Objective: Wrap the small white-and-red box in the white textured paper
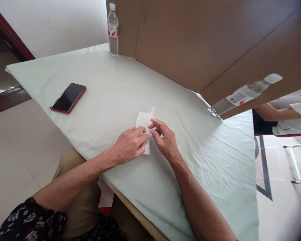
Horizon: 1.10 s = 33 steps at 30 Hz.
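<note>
A folded white tissue [142, 118] lies on the cloth in front of me, with a narrow strip along its right side standing up. My left hand [130, 144] rests over its lower part, fingers bent and closed against it. My right hand [165, 139] is at the tissue's right edge. Its thumb and forefinger are curved with a gap between them, and their tips are close to the raised strip. Whether those tips touch the strip I cannot tell. Part of the tissue is hidden under my left fingers.
A pale green cloth [110, 87] covers the table. A phone in a red case [69, 97] lies at the left. One water bottle [112, 31] stands at the back and another bottle [240, 95] at the right, both by a brown cardboard panel [178, 40]. Another person's arm [273, 112] shows beyond it.
</note>
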Motion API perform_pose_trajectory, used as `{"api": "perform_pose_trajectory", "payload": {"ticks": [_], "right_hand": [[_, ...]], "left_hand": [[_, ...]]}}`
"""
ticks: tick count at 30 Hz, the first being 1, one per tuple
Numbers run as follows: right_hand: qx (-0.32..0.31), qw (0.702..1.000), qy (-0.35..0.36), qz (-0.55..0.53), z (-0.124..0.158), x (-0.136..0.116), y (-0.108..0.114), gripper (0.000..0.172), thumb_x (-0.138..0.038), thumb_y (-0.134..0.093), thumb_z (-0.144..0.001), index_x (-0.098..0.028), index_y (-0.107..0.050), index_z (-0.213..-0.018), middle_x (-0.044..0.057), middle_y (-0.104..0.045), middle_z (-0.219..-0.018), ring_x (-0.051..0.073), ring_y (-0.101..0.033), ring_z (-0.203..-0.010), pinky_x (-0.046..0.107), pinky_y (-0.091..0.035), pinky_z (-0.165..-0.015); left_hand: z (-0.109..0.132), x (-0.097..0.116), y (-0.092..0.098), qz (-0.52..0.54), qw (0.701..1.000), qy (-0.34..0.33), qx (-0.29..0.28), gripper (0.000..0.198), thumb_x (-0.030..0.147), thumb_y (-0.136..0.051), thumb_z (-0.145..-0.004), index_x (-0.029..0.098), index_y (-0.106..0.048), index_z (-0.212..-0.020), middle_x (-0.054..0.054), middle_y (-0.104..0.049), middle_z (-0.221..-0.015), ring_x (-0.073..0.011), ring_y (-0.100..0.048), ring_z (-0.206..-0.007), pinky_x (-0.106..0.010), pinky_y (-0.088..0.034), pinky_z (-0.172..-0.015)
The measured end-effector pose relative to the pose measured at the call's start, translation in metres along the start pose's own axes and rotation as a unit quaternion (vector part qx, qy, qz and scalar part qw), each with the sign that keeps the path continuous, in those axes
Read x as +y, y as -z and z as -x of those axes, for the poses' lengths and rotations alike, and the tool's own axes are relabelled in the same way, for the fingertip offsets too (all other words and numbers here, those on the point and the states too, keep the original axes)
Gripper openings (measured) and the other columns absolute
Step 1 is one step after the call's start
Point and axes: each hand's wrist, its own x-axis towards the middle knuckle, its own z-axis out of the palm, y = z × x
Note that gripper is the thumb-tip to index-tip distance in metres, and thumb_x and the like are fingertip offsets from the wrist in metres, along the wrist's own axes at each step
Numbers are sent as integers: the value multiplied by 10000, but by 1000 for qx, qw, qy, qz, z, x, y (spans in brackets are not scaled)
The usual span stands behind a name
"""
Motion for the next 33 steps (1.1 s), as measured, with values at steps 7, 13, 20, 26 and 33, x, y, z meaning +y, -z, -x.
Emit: {"api": "perform_pose_trajectory", "payload": {"ticks": [7,13,20,26,33], "right_hand": [[-27,958,-250,-134,-15,6,12,540,-477,-768,-732,-169,-621,-1150,85,-704,-978,149,-638,-625,247,-451,-412],[-100,949,-262,-143,-35,5,0,446,-458,-792,-686,-169,-656,-998,-3,-629,-692,126,-547,-529,229,-375,-365],[-108,956,-248,-112,-46,10,-6,259,-395,-724,-680,-215,-542,-713,-75,-476,-570,84,-421,-464,234,-302,-409],[-73,970,-176,-153,-41,14,-12,232,-370,-681,-709,-201,-531,-654,-62,-443,-614,94,-367,-592,252,-289,-538],[-87,933,-181,-297,-36,5,-19,264,-397,-756,-704,-190,-648,-827,-31,-613,-755,138,-528,-720,285,-425,-690]], "left_hand": [[1,1,0,-19,1000,-9,5,234,133,-478,-919,163,-691,-1010,-131,-628,-1319,-192,-672,-883,-329,-537,-764],[1,3,2,-34,999,-16,-1,284,105,-508,-887,170,-678,-1105,-124,-586,-1440,-198,-676,-883,-346,-543,-772],[-2,-1,3,-4,1000,-26,-16,276,126,-472,-930,158,-656,-1132,-105,-721,-1210,-225,-679,-937,-362,-539,-826],[0,-4,2,62,998,14,-25,254,129,-494,-910,156,-662,-1098,-99,-740,-1149,-245,-679,-999,-379,-551,-878],[1,-6,-1,96,995,25,-14,269,131,-504,-904,161,-674,-1110,-107,-732,-1191,-257,-674,-1083,-394,-558,-941]]}}
